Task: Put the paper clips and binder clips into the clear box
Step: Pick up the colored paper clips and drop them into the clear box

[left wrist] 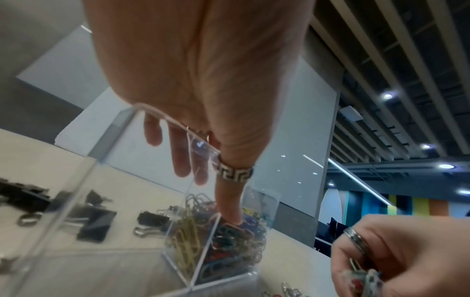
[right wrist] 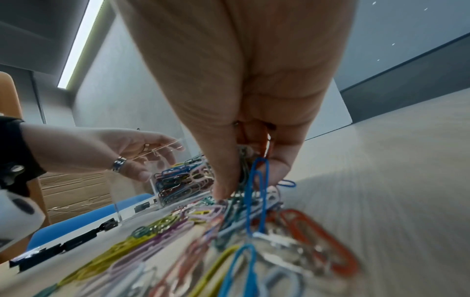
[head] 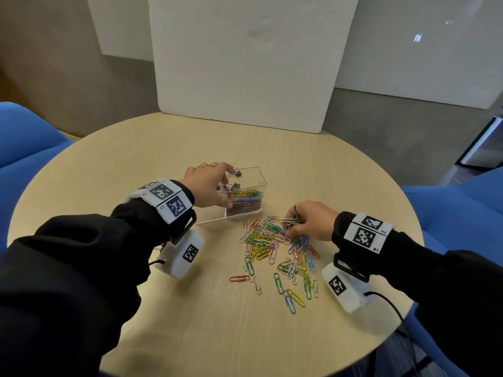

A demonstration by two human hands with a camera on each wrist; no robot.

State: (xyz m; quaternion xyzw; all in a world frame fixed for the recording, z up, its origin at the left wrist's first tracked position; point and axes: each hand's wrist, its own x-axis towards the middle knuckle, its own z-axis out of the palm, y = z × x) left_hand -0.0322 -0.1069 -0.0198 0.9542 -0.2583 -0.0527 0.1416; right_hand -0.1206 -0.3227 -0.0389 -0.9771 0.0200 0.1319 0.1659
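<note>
The clear box [head: 257, 177] stands mid-table, divided into compartments. Colored paper clips [head: 245, 201] fill its near right compartment, and black binder clips [head: 236, 174] lie in the far one. My left hand [head: 215, 183] grips the box's left side, fingers over the far rim and ringed thumb [left wrist: 230, 203] down against the paper-clip compartment. A loose pile of paper clips [head: 269, 240] spreads in front of the box. My right hand [head: 295, 223] sits at the pile's far right and pinches a bunch of clips [right wrist: 257, 176] just above it.
The round wooden table [head: 177, 308] has its front edge near me. A white board [head: 245, 63] stands upright at the far edge. Blue chairs [head: 27, 131] sit left and right [head: 462, 213]. A black cable [head: 389, 303] trails from my right wrist.
</note>
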